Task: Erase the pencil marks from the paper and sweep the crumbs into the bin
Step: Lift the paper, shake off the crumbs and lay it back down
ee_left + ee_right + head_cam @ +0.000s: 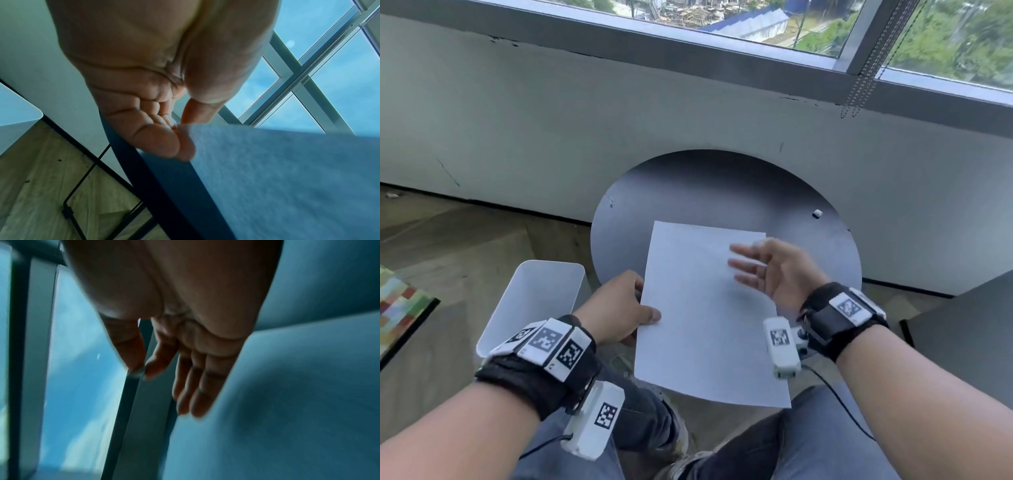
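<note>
A white rectangular sheet of paper [702, 308] is seen lying across the near part of the round dark grey bench [722, 192], its near edge hanging past the bench rim over the person's lap. The sheet's left edge is pinched by the left hand [619, 308], thumb on top and fingers curled beneath, as the left wrist view confirms [164, 142]. The right hand [774, 270] is held over the sheet's right side toward 2 o'clock, fingers straight and spread, gripping nothing; whether the paper is touched cannot be told because of blur. A white plastic bin [530, 301] with rounded corners is placed on the floor at 9 o'clock from the sheet, just beside the bench. A small white eraser [816, 213] is seen on the bench at 1 o'clock, well apart from both hands.
</note>
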The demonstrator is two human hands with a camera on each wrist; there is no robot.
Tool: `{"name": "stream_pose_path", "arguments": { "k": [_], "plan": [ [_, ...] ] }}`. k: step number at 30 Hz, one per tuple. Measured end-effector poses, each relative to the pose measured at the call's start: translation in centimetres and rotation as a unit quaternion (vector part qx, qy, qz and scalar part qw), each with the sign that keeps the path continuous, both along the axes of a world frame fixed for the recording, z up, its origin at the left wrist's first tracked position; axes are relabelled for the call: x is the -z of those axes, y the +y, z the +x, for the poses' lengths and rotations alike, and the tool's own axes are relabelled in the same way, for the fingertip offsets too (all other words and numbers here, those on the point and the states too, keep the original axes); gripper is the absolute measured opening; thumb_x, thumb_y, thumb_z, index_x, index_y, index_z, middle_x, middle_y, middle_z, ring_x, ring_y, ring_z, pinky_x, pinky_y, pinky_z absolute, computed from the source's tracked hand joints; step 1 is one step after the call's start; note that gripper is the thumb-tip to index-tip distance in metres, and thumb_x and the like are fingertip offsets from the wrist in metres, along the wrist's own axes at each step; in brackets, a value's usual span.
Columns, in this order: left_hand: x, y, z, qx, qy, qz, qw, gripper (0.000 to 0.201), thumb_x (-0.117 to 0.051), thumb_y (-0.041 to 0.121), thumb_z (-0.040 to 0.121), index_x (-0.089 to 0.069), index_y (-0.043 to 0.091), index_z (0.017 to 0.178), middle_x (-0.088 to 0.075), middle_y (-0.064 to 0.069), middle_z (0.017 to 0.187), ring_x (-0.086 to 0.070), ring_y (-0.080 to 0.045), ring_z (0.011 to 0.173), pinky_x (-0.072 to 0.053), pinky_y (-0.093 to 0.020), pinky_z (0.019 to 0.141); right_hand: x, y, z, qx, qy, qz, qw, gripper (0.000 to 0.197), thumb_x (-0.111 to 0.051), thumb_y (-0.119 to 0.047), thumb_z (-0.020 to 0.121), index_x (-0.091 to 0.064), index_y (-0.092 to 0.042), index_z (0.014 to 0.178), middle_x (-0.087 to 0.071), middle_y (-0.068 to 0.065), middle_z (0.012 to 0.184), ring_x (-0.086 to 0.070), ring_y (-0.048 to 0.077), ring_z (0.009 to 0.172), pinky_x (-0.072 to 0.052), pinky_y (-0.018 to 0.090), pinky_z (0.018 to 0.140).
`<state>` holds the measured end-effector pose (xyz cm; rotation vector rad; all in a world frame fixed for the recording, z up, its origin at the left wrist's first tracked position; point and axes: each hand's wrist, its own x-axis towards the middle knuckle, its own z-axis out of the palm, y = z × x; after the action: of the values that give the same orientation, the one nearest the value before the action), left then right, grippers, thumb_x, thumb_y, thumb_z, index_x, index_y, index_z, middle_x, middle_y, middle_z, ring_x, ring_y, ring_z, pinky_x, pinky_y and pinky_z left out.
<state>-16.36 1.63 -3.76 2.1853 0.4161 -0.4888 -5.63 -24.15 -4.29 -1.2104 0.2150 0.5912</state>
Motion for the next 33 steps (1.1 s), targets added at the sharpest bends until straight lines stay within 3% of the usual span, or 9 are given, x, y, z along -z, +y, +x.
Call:
{"name": "stream_pose_path", "arguments": {
  "k": [3, 6, 9, 14, 17, 21, 26, 29, 33],
  "plan": [
    [0.3, 0.1, -0.3, -0.005, 0.006, -0.003, 1.0, 0.03, -0.076, 0.022, 0.092, -0.052, 0.021, 0.11, -0.067, 0.003, 0.099, -0.069, -0.019, 0.085, -0.057, -0.029, 0.061, 1.4, -0.4, -3.6, -0.087, 0.008, -0.039, 0.995, 0.008, -0.06, -0.006, 0.089, -0.058, -0.011, 0.083, -0.071, 0.016, 0.116, -0.071, 0.035, 0.095, -0.056, 0.044, 0.079],
    [0.6, -0.1, -0.8, -0.017, 0.003, -0.01, 1.0, 0.034, -0.077, 0.024, 0.092, -0.051, 0.022, 0.114, -0.067, 0.004, 0.104, -0.068, -0.019, 0.089, -0.059, -0.033, 0.07, 1.4, -3.0, -2.0, 0.132, -0.045, -0.106, 0.985, 0.009, -0.061, -0.008, 0.094, -0.057, -0.012, 0.087, -0.067, 0.014, 0.104, -0.069, 0.024, 0.077, -0.058, 0.036, 0.063],
    [0.7, -0.6, -1.1, -0.044, -0.018, -0.042, 0.998, 0.041, -0.079, 0.024, 0.09, -0.049, 0.025, 0.117, -0.068, 0.003, 0.109, -0.069, -0.02, 0.094, -0.06, -0.037, 0.077, -0.2, -5.5, -0.3, 0.192, -0.088, -0.123, 0.97, 0.015, -0.062, -0.011, 0.096, -0.055, -0.016, 0.084, -0.066, 0.007, 0.085, -0.066, 0.018, 0.069, -0.056, 0.031, 0.061],
    [0.4, -2.4, -0.9, 0.002, -0.032, -0.05, 0.998, 0.04, -0.078, 0.032, 0.089, -0.053, 0.03, 0.12, -0.068, 0.009, 0.117, -0.071, -0.021, 0.092, -0.064, -0.045, 0.08, -1.3, -5.1, -0.1, 0.09, -0.158, -0.219, 0.959, 0.018, -0.063, -0.003, 0.094, -0.055, -0.015, 0.084, -0.064, 0.005, 0.076, -0.06, 0.017, 0.061, -0.055, 0.031, 0.059],
    [-0.3, -2.3, -0.3, 0.054, -0.013, 0.074, 0.996, 0.054, -0.072, 0.05, 0.089, -0.049, 0.03, 0.134, -0.064, 0.003, 0.127, -0.067, -0.023, 0.102, -0.059, -0.042, 0.087, -1.3, -3.9, 0.2, 0.015, -0.161, -0.254, 0.954, 0.007, -0.066, -0.003, 0.093, -0.064, -0.01, 0.092, -0.064, 0.006, 0.077, -0.061, 0.019, 0.065, -0.056, 0.032, 0.063],
    [-0.7, -2.4, 1.3, 0.177, -0.031, 0.284, 0.942, 0.076, -0.066, 0.057, 0.09, -0.036, 0.027, 0.152, -0.037, -0.004, 0.146, -0.039, -0.028, 0.135, -0.042, -0.044, 0.103, -0.9, 0.0, -0.6, -0.107, -0.132, -0.242, 0.955, 0.007, -0.066, 0.0, 0.092, -0.067, -0.007, 0.093, -0.068, 0.013, 0.088, -0.068, 0.023, 0.077, -0.058, 0.032, 0.067],
    [0.5, -2.9, 2.1, 0.273, -0.014, 0.356, 0.894, 0.077, -0.065, 0.063, 0.086, -0.041, 0.024, 0.148, -0.017, 0.001, 0.167, -0.022, -0.028, 0.148, -0.032, -0.049, 0.111, 1.1, 5.5, -2.8, -0.224, -0.024, -0.119, 0.967, 0.016, -0.053, 0.003, 0.096, -0.06, -0.009, 0.089, -0.072, 0.017, 0.1, -0.071, 0.031, 0.087, -0.06, 0.033, 0.069],
    [0.7, -2.6, 1.9, 0.286, -0.026, 0.353, 0.891, 0.075, -0.063, 0.065, 0.086, -0.044, 0.025, 0.147, -0.022, 0.005, 0.165, -0.02, -0.023, 0.15, -0.028, -0.048, 0.114, 1.3, 5.0, 0.6, -0.065, -0.048, -0.123, 0.989, 0.018, -0.053, 0.004, 0.095, -0.059, -0.011, 0.086, -0.066, 0.012, 0.089, -0.068, 0.024, 0.072, -0.057, 0.032, 0.062],
    [0.0, -2.7, 2.5, 0.294, -0.026, 0.353, 0.888, 0.073, -0.063, 0.07, 0.083, -0.051, 0.024, 0.139, -0.04, 0.004, 0.15, -0.034, -0.024, 0.141, -0.03, -0.05, 0.115, 0.4, 1.7, 6.1, 0.106, -0.101, -0.229, 0.962, 0.015, -0.058, 0.002, 0.091, -0.062, -0.012, 0.086, -0.057, 0.006, 0.075, -0.058, 0.02, 0.064, -0.054, 0.029, 0.055]
  ]
}}
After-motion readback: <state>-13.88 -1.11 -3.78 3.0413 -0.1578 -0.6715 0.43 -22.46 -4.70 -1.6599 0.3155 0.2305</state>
